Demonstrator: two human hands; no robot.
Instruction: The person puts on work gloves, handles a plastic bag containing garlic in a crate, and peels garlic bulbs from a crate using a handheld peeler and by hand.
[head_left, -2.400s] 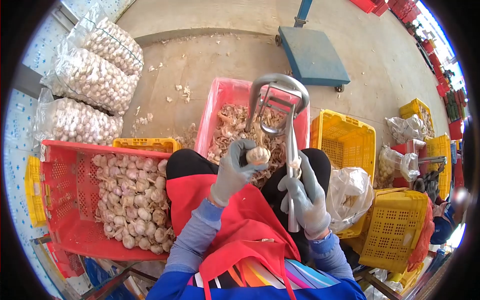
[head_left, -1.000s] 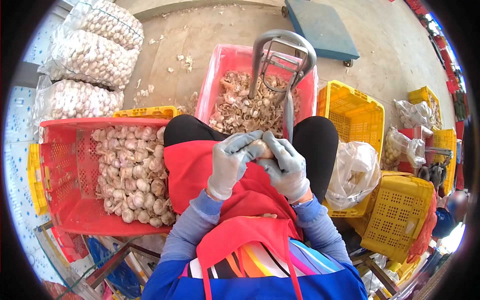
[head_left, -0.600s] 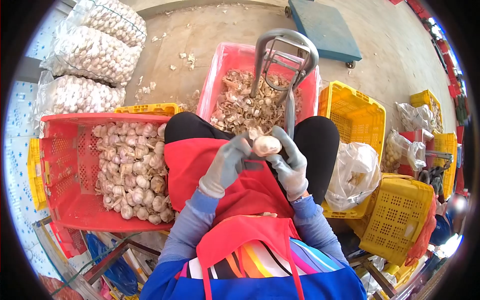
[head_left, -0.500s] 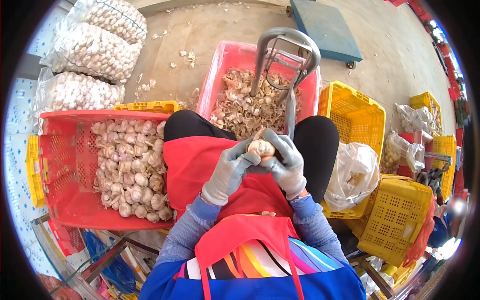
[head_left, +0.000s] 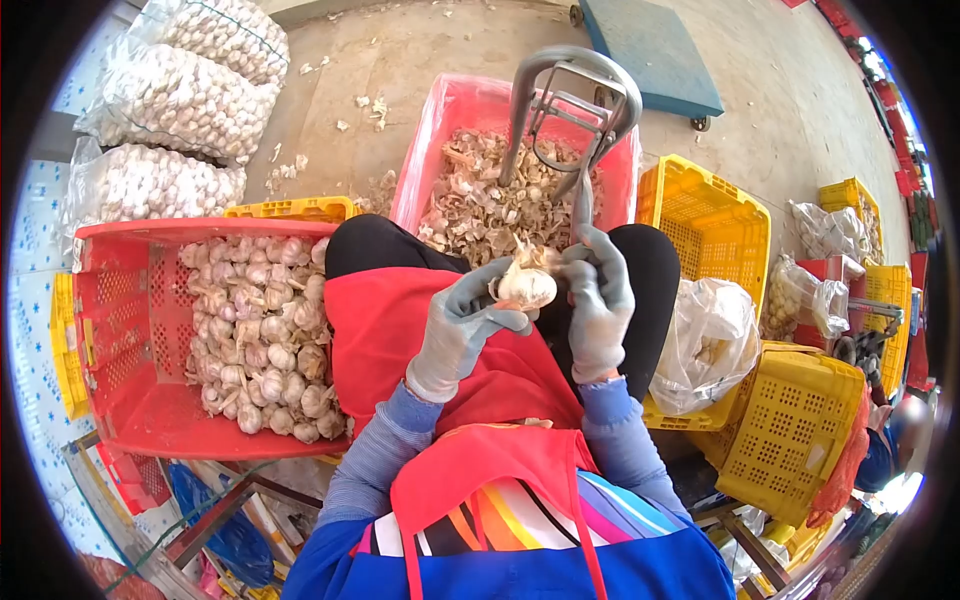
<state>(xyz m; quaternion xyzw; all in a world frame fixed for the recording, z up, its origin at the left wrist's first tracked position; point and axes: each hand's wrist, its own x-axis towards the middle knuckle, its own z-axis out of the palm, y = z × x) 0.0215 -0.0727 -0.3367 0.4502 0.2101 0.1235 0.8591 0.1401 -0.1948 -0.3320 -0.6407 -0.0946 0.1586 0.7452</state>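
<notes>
Gloved, my left hand (head_left: 457,325) grips a garlic bulb (head_left: 527,288) over my lap, with loose papery skin at the bulb's top. Just right of the bulb, my right hand (head_left: 600,305) has its fingers pinched together at that skin. Beyond both hands stands a metal cutter with a curved handle (head_left: 632,95), untouched by either hand. Dry peelings (head_left: 490,215) fill much of the pink lined bin (head_left: 408,190) behind the bulb. Many garlic bulbs (head_left: 265,330) lie in the red crate (head_left: 120,345) at my left.
Full garlic sacks (head_left: 190,105) are stacked at the upper left. On the right are a yellow crate (head_left: 712,225), a clear plastic bag (head_left: 708,350) and a tipped yellow crate (head_left: 795,430). A blue platform cart (head_left: 655,60) stands on the floor ahead. Another person is partly visible at far right.
Earlier my right hand held the cutter's long arm; then both hands came together on the bulb. Since the last earlier frame, my right hand has shifted slightly right, off the bulb's side to its skin.
</notes>
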